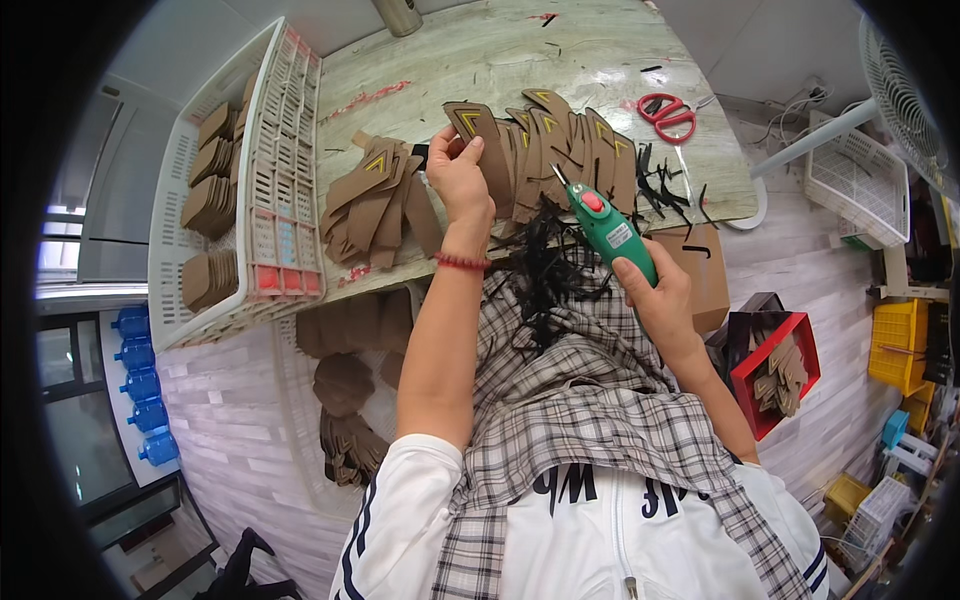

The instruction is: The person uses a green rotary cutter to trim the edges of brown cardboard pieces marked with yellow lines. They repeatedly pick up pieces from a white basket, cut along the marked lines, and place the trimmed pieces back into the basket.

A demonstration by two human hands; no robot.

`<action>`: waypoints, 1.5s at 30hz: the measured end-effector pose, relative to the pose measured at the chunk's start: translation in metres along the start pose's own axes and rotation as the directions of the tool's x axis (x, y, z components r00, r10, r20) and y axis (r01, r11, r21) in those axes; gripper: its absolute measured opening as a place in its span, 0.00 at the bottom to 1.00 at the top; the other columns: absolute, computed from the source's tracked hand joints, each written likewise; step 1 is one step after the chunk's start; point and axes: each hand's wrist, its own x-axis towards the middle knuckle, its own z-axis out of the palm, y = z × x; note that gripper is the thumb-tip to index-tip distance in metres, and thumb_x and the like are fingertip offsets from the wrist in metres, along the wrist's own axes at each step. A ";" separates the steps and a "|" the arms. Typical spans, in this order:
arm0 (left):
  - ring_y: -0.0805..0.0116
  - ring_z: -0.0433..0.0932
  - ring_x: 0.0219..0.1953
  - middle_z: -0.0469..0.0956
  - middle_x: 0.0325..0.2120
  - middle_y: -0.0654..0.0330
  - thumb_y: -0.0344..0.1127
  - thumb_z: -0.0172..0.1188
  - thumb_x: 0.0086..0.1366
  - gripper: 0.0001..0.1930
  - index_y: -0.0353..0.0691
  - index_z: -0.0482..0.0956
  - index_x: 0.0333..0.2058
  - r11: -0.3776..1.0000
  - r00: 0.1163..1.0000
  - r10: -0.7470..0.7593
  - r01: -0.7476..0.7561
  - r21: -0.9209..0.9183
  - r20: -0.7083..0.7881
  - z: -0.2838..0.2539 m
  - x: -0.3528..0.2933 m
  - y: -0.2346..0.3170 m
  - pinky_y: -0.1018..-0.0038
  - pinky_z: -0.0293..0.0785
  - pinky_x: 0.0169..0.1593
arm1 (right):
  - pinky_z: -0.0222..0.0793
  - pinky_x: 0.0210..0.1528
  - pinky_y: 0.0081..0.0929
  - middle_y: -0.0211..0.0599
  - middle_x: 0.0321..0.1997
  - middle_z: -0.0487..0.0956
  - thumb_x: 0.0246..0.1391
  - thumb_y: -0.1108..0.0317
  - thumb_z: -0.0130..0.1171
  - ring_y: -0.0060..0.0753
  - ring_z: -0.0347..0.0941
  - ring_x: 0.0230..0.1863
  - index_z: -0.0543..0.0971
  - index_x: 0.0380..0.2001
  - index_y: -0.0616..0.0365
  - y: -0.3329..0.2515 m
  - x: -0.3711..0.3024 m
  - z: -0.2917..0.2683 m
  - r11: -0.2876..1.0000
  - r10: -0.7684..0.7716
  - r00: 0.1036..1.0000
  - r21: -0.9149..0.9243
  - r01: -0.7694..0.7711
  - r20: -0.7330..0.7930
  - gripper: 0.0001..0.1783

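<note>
My left hand (459, 175) pinches a brown, flat, leather-like piece (471, 120) with a yellow chevron, holding it up over the table. In my right hand (660, 300) is a green handheld electric tool (612, 228) with a red button and a thin metal tip. The tip points at the brown pieces and stays a little apart from the held one. More brown pieces (560, 150) with yellow marks lie in overlapping rows beyond the tool. A loose pile of brown pieces (372, 205) sits left of my left hand. Black strip scraps (548, 255) heap at the table edge and on my checked apron.
A white crate (290, 170) with stacked brown pieces stands at the left. Red-handled scissors (667, 118) lie on the table (480, 50) at right. Below right is a red box (812, 345) holding brown pieces. A white fan (905, 85) stands at far right.
</note>
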 end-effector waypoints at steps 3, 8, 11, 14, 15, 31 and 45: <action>0.72 0.76 0.37 0.77 0.36 0.59 0.24 0.57 0.61 0.09 0.34 0.73 0.41 0.938 0.997 -0.027 0.049 -0.343 0.069 0.009 -0.026 0.038 0.74 0.75 0.43 | 0.65 0.28 0.19 0.30 0.24 0.75 0.53 0.57 0.62 0.17 0.67 0.25 0.76 0.43 0.63 -0.008 0.007 0.000 0.999 -0.043 0.999 0.005 0.043 -0.003 0.21; 0.70 0.77 0.34 0.78 0.33 0.60 0.25 0.59 0.60 0.07 0.36 0.74 0.38 0.825 0.970 -0.219 0.242 -0.510 0.106 0.015 -0.058 0.049 0.75 0.76 0.40 | 0.64 0.27 0.18 0.29 0.24 0.75 0.53 0.58 0.62 0.16 0.66 0.24 0.76 0.42 0.64 -0.017 -0.002 0.005 1.000 -0.011 1.000 0.021 0.011 -0.003 0.20; 0.72 0.78 0.31 0.79 0.32 0.61 0.26 0.60 0.60 0.06 0.37 0.75 0.37 0.821 0.960 -0.261 0.277 -0.499 0.104 0.021 -0.068 0.049 0.78 0.76 0.35 | 0.63 0.26 0.18 0.28 0.23 0.75 0.54 0.58 0.62 0.16 0.66 0.23 0.76 0.41 0.63 -0.013 -0.002 0.007 0.997 -0.060 0.998 0.041 0.061 -0.026 0.20; 0.72 0.78 0.30 0.79 0.31 0.60 0.26 0.60 0.60 0.06 0.36 0.75 0.36 0.829 0.952 -0.285 0.303 -0.471 0.110 0.025 -0.073 0.049 0.77 0.77 0.34 | 0.63 0.26 0.18 0.28 0.22 0.74 0.54 0.58 0.62 0.16 0.66 0.23 0.77 0.41 0.63 -0.018 -0.002 0.004 0.998 -0.041 0.999 0.043 0.042 -0.029 0.19; 0.72 0.78 0.30 0.80 0.31 0.60 0.26 0.61 0.60 0.06 0.36 0.75 0.36 0.825 0.951 -0.284 0.305 -0.476 0.118 0.025 -0.074 0.046 0.77 0.76 0.33 | 0.63 0.26 0.18 0.28 0.21 0.74 0.53 0.57 0.62 0.15 0.65 0.23 0.77 0.41 0.63 -0.018 -0.002 0.004 0.998 -0.033 0.999 0.044 0.034 -0.027 0.20; 0.73 0.78 0.33 0.80 0.33 0.61 0.27 0.59 0.61 0.07 0.37 0.76 0.38 0.834 0.917 -0.337 0.396 -0.383 0.214 0.029 -0.094 0.027 0.77 0.73 0.38 | 0.58 0.22 0.16 0.24 0.20 0.71 0.54 0.58 0.62 0.12 0.61 0.19 0.76 0.42 0.63 -0.022 0.001 -0.004 0.995 -0.038 0.998 0.095 0.042 -0.043 0.20; 0.78 0.76 0.32 0.80 0.33 0.61 0.24 0.58 0.60 0.10 0.28 0.79 0.41 0.976 0.982 -0.054 0.091 -0.198 0.182 0.017 -0.078 0.028 0.83 0.72 0.38 | 0.58 0.21 0.15 0.23 0.20 0.71 0.54 0.58 0.62 0.12 0.62 0.19 0.76 0.40 0.64 -0.020 -0.002 -0.010 0.995 -0.034 0.999 0.091 0.033 0.004 0.19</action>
